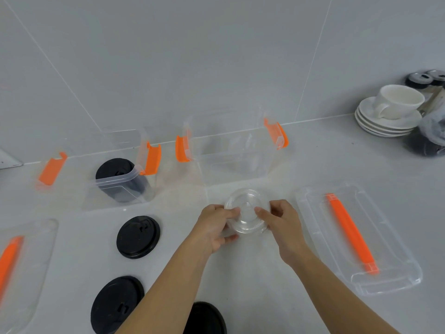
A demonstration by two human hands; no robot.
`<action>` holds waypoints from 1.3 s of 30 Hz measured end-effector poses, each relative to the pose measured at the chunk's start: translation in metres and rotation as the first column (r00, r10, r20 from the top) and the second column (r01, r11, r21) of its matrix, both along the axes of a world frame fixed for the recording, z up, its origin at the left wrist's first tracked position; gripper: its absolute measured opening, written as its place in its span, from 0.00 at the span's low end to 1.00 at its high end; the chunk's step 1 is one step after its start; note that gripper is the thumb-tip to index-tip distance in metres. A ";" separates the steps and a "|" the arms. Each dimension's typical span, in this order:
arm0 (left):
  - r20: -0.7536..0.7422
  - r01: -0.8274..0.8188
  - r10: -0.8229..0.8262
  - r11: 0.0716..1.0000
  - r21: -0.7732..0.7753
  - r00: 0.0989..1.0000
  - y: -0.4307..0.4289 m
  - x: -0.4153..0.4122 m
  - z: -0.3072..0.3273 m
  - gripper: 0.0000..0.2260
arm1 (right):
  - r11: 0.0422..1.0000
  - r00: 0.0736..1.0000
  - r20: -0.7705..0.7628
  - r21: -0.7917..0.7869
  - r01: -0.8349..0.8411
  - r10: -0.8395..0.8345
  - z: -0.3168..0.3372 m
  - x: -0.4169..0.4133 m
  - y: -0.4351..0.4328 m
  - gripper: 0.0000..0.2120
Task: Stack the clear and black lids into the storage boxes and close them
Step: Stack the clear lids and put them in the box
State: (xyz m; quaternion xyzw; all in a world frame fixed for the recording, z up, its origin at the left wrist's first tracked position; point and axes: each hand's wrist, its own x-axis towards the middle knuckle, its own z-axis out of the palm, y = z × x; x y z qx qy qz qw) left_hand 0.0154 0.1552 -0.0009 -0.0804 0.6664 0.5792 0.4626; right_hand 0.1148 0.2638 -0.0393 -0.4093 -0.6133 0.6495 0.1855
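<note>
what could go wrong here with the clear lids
1. The left hand and right hand pinch the clear lids only at their rims, so they might slip or splay apart.
2. The open box behind is see-through; the lids could clip its near rim going in.

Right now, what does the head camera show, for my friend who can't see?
The left hand and right hand pinch clear lids in front of an open storage box on a grey counter. A second box beside it holds black lids; other black lids lie loose nearby.
</note>
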 end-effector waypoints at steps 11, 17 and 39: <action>-0.188 -0.054 0.077 0.991 0.123 0.979 0.001 -0.018 0.047 0.20 | 0.987 0.983 -0.181 0.153 0.045 -0.017 0.058 -0.018 0.007 0.12; -0.258 -0.042 0.097 0.977 0.210 0.961 0.021 -0.045 0.090 0.20 | 0.977 0.964 -0.264 0.208 0.046 0.011 0.100 -0.046 0.031 0.12; -0.323 0.011 -0.029 0.998 -0.055 0.946 0.118 -0.138 0.088 0.06 | 0.916 0.920 0.286 0.218 -0.336 0.269 0.115 -0.154 0.124 0.23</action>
